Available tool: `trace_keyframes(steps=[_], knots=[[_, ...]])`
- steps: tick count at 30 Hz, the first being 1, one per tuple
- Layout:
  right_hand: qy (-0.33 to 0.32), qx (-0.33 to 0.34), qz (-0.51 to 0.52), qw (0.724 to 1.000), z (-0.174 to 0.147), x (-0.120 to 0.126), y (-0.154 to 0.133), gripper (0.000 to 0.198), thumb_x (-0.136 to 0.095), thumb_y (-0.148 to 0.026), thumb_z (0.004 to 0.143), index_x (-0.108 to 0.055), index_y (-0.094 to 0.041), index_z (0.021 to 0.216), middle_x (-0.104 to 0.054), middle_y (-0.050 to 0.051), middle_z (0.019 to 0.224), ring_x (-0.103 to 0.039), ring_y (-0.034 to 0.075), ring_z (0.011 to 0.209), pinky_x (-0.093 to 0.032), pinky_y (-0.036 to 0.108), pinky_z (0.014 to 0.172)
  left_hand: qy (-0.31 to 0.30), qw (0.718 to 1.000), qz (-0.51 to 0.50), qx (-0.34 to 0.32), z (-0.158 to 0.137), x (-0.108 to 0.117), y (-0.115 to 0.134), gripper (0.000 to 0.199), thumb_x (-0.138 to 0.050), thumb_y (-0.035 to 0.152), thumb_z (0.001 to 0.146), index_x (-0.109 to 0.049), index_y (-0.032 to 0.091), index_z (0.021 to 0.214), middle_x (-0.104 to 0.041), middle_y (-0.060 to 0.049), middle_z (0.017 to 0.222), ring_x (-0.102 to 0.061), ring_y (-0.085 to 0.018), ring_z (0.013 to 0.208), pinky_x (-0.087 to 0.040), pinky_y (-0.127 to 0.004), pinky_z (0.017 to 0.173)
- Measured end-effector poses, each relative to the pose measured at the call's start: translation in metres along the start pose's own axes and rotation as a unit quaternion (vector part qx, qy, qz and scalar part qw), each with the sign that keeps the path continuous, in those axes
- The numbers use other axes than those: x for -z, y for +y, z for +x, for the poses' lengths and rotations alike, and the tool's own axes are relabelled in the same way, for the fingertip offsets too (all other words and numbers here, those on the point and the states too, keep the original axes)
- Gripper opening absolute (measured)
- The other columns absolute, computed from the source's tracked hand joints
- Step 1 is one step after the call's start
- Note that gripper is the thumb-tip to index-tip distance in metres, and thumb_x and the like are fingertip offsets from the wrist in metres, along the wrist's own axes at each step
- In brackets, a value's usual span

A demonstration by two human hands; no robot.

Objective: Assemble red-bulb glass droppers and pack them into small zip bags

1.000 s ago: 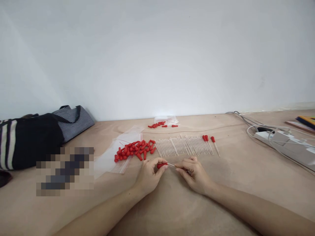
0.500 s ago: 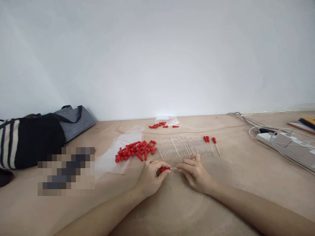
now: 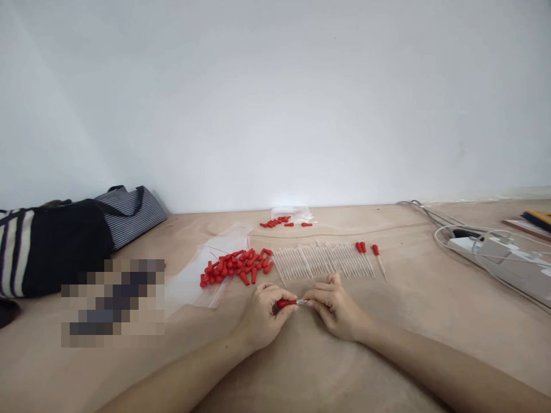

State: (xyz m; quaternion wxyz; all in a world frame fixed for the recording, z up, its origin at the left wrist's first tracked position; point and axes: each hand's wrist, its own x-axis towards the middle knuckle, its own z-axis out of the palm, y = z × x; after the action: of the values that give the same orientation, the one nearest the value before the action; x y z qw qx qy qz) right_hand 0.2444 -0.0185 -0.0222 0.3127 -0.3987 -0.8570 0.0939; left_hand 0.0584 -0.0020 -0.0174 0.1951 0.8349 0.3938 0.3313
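Note:
My left hand pinches a red rubber dropper bulb between thumb and fingers. In a pinch, my right hand grips a thin clear dropper tube, its far end hidden by the fingers. Bulb and tube lie in line, the tube's end at the bulb's mouth; how deep it sits inside is hard to see. Beyond the hands a long row of clear tubes lies side by side. Several droppers with red bulbs, one of them a lone dropper, lie at its right end.
A pile of red bulbs rests partly on a clear plastic bag. Farther back are more bulbs beside another bag. Bags and a blurred patch are left; a power strip with cables is right.
My right hand has come slightly left, closer to my left hand, and less tube shows between them. The left hand keeps its pinch on the bulb.

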Motion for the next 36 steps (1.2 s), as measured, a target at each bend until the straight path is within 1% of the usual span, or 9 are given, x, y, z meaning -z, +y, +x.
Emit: trace_keyframes(steps=[5,10,15,20,26,29,31,33,36], knots=[[-0.01,-0.01,0.024,1.0,0.002,-0.001,0.001,0.019,-0.039,-0.015,0.083,-0.057,-0.02,0.083,-0.062,0.0,0.071,-0.054,0.012,0.066,-0.026,0.03,0.07,-0.002,1.0,0.008,0.009,0.0,0.002,-0.001,0.005,-0.059,0.021,0.071,-0.063,0.02,0.075,-0.067,0.001,0.07,-0.057,-0.016,0.068,-0.04,-0.035,0.078],[-0.007,-0.017,0.023,1.0,0.003,0.004,0.004,0.019,-0.039,-0.016,0.084,-0.057,-0.022,0.087,-0.065,0.0,0.077,-0.056,0.012,0.069,-0.027,0.031,0.073,-0.016,0.999,0.007,0.038,0.0,0.008,-0.005,0.024,-0.062,0.025,0.069,-0.06,0.023,0.092,-0.066,0.0,0.087,-0.057,-0.02,0.082,-0.042,-0.034,0.077],[0.004,-0.012,0.029,0.999,0.003,0.004,0.003,0.019,-0.039,-0.017,0.084,-0.058,-0.022,0.088,-0.065,0.001,0.077,-0.056,0.012,0.069,-0.029,0.031,0.072,-0.003,0.999,0.015,0.038,0.002,0.007,-0.006,0.011,-0.058,0.03,0.073,-0.062,0.022,0.08,-0.066,0.001,0.075,-0.057,-0.018,0.075,-0.042,-0.033,0.074],[0.011,-0.019,0.035,0.999,0.002,-0.001,0.002,0.02,-0.04,-0.015,0.083,-0.058,-0.02,0.087,-0.064,0.001,0.075,-0.054,0.013,0.066,-0.03,0.031,0.071,0.023,0.999,0.006,0.029,0.002,0.004,-0.005,0.006,-0.06,0.025,0.071,-0.063,0.021,0.074,-0.066,0.001,0.069,-0.057,-0.017,0.07,-0.044,-0.032,0.071],[-0.01,0.005,0.042,0.999,0.004,-0.001,0.005,0.02,-0.04,-0.015,0.083,-0.058,-0.021,0.089,-0.062,0.001,0.077,-0.054,0.013,0.07,-0.032,0.03,0.072,-0.009,0.995,-0.081,0.055,0.002,0.0,-0.008,0.01,-0.058,0.027,0.072,-0.063,0.018,0.075,-0.066,0.0,0.07,-0.059,-0.015,0.065,-0.046,-0.027,0.062],[-0.001,0.019,-0.008,1.0,0.006,0.004,0.008,0.021,-0.04,-0.017,0.083,-0.06,-0.021,0.088,-0.061,0.003,0.077,-0.054,0.014,0.074,-0.031,0.032,0.073,-0.025,0.994,-0.09,0.052,0.001,0.003,-0.008,0.015,-0.059,0.029,0.073,-0.062,0.019,0.083,-0.066,-0.001,0.076,-0.059,-0.015,0.07,-0.047,-0.026,0.064],[0.046,-0.01,-0.069,0.997,0.007,0.014,0.019,0.02,-0.042,-0.019,0.082,-0.062,-0.022,0.084,-0.061,0.003,0.075,-0.054,0.016,0.074,-0.03,0.034,0.074,0.006,0.999,-0.034,0.038,0.0,0.01,-0.009,0.031,-0.064,0.032,0.068,-0.059,0.022,0.096,-0.065,-0.001,0.087,-0.058,-0.018,0.079,-0.045,-0.031,0.072],[0.124,-0.095,-0.124,0.98,0.005,0.029,0.039,0.02,-0.043,-0.022,0.08,-0.063,-0.021,0.08,-0.062,0.004,0.076,-0.055,0.018,0.074,-0.03,0.034,0.074,0.051,0.997,0.039,0.035,0.002,0.019,-0.014,0.045,-0.069,0.034,0.063,-0.054,0.023,0.104,-0.062,-0.003,0.095,-0.055,-0.021,0.087,-0.042,-0.036,0.078],[0.222,-0.281,-0.175,0.917,-0.004,0.054,0.078,0.024,-0.042,-0.027,0.079,-0.064,-0.018,0.077,-0.064,0.008,0.077,-0.057,0.019,0.07,-0.034,0.031,0.067,0.099,0.986,0.125,0.055,0.007,0.033,-0.026,0.03,-0.065,0.032,0.067,-0.058,0.021,0.094,-0.062,-0.004,0.092,-0.055,-0.022,0.083,-0.039,-0.039,0.077]])
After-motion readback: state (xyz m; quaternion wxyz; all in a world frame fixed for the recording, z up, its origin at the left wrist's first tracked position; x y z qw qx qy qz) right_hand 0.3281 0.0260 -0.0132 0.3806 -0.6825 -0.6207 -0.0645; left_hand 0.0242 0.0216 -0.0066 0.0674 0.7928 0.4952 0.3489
